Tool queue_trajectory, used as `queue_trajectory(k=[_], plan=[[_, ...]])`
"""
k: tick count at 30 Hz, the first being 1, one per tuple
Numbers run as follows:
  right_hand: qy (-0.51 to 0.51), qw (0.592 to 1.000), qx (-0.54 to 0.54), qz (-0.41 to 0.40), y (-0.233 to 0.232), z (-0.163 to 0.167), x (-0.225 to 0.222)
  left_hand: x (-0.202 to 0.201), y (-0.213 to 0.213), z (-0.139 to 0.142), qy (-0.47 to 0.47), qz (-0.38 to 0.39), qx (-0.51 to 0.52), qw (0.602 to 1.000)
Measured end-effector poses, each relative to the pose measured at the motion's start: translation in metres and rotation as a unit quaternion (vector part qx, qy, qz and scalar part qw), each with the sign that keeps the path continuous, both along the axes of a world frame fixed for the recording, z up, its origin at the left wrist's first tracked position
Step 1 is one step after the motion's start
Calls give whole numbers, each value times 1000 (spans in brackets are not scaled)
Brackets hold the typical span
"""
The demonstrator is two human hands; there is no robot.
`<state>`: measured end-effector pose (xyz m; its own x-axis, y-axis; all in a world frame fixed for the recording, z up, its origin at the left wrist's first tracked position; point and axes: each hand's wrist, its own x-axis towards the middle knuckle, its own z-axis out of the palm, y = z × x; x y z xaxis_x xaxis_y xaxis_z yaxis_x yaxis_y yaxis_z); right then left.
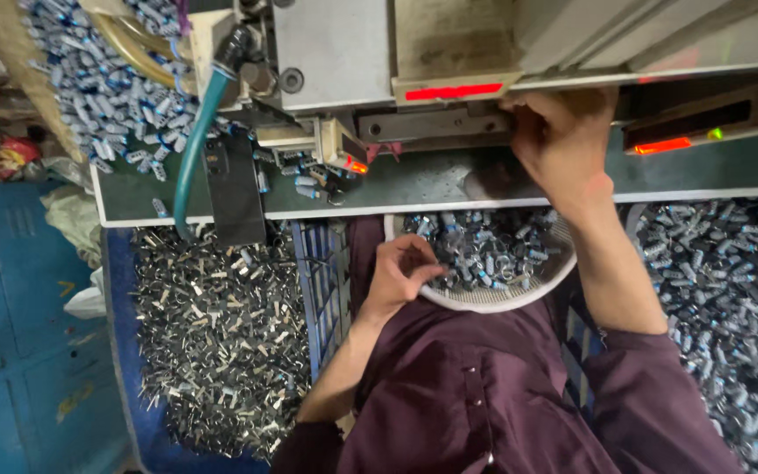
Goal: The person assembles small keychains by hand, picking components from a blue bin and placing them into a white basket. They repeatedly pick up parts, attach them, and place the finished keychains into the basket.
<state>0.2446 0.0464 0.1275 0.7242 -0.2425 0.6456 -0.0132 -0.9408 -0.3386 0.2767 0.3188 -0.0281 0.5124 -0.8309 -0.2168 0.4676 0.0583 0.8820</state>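
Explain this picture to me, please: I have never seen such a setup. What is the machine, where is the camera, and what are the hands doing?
The single picture comes from a camera on the person's head, looking down. Ahead stands a grey metal machine with red lights and a green hose. The left hand picks among small blue-and-silver parts in a pale bowl on the lap. The right hand reaches up under the machine's front edge; whether it holds anything is hidden. A blue crate of flat metal pieces sits to the left, and a heap of parts lies to the right.

Small blue-grey parts (493,250) lie heaped and jumbled in a round white basket (493,301), just right of the left hand (401,272), whose fingertips touch them. The basket sits below the right hand (559,132).
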Motion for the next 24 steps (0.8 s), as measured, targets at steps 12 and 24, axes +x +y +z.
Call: queue_trajectory(k=[12, 24], plan=[[84, 945, 317, 3, 99, -99, -85, 17, 11, 24, -6, 21, -50, 998], [26, 966, 258, 8, 111, -95, -88, 7, 6, 19, 36, 105, -99, 989]])
